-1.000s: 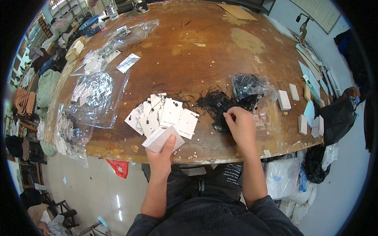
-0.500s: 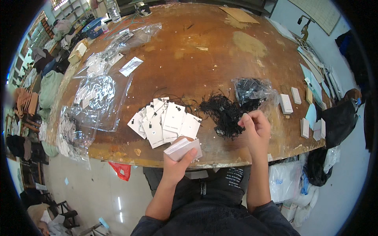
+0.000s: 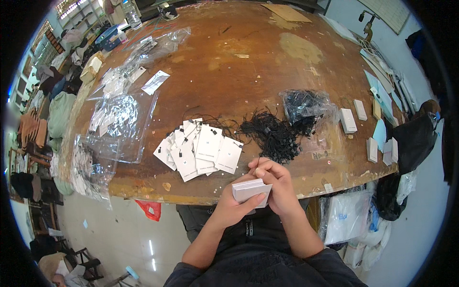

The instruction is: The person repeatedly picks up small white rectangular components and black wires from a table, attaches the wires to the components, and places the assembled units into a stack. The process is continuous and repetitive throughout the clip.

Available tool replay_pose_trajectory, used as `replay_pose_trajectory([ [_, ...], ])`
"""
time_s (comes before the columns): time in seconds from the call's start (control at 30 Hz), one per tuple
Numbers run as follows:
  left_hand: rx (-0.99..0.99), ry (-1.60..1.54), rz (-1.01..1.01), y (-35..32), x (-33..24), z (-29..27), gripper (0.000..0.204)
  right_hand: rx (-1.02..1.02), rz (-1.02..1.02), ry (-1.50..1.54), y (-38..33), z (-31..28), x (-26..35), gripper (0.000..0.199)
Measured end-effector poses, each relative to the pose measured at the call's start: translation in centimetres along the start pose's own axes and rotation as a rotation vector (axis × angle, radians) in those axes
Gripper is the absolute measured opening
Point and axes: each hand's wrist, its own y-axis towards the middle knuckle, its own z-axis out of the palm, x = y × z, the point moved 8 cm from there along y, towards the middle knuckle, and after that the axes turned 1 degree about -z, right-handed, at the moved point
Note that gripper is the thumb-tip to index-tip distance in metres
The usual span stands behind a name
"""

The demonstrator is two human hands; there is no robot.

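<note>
My left hand (image 3: 230, 204) grips a stack of white hang tags (image 3: 249, 189) just over the table's front edge, its thumb across the front card. Against the stack's right side, my right hand (image 3: 279, 186) is closed in a pinch, and a thin black string (image 3: 259, 163) seems to run from its fingertips. Beyond my hands spreads a loose pile of white tags (image 3: 208, 147) with black strings and small black fasteners. A tangled heap of black strings (image 3: 272, 136) lies to its right, beside a clear bag (image 3: 306, 107) holding more black strings.
Clear plastic bags (image 3: 126, 119) with white tags cover the table's left side. Small white blocks of cards (image 3: 348, 121) stand at the right, near light-blue sheets (image 3: 380, 136). A brown board (image 3: 287, 13) lies at the far edge. Packed plastic bags (image 3: 349, 217) sit below the table's right front.
My right hand has come from the heap of black strings down and left to the tag stack. My left hand has shifted right and slightly lower with the stack.
</note>
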Motion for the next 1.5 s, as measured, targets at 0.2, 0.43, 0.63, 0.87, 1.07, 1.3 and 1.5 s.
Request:
replay_pose_trajectory([
  [0.2,0.046,0.11,0.004,-0.5,-0.3,0.1,0.021,-0.237,-0.006,0.62,2.8,-3.6,2.0,0.012],
  [0.43,-0.475,-0.378,0.048,-1.2,0.8,-5.6,0.043,-0.114,-0.167,-0.853,2.0,-2.9,5.0,0.013],
  [0.63,-0.512,-0.275,0.034,-1.1,0.4,-6.5,0.049,-0.289,-0.328,-1.261,1.4,-4.1,8.4,0.009],
  [0.87,-0.491,-0.265,0.069,-0.1,0.3,-5.7,0.04,-0.462,-0.491,-0.97,-0.4,-4.8,10.5,0.006],
  [1.07,-0.553,-0.101,0.143,0.1,-0.8,-5.3,0.034,-0.279,-0.533,-0.948,-0.4,-1.4,9.7,0.003],
  [1.3,-0.555,-0.028,0.185,-0.2,-1.8,-4.4,0.025,0.018,-0.529,-0.907,-0.4,4.2,5.8,0.004],
  [1.5,-0.535,-0.038,0.205,-0.3,-1.9,-4.2,0.021,0.042,-0.489,-0.95,0.2,5.0,4.0,0.005],
])
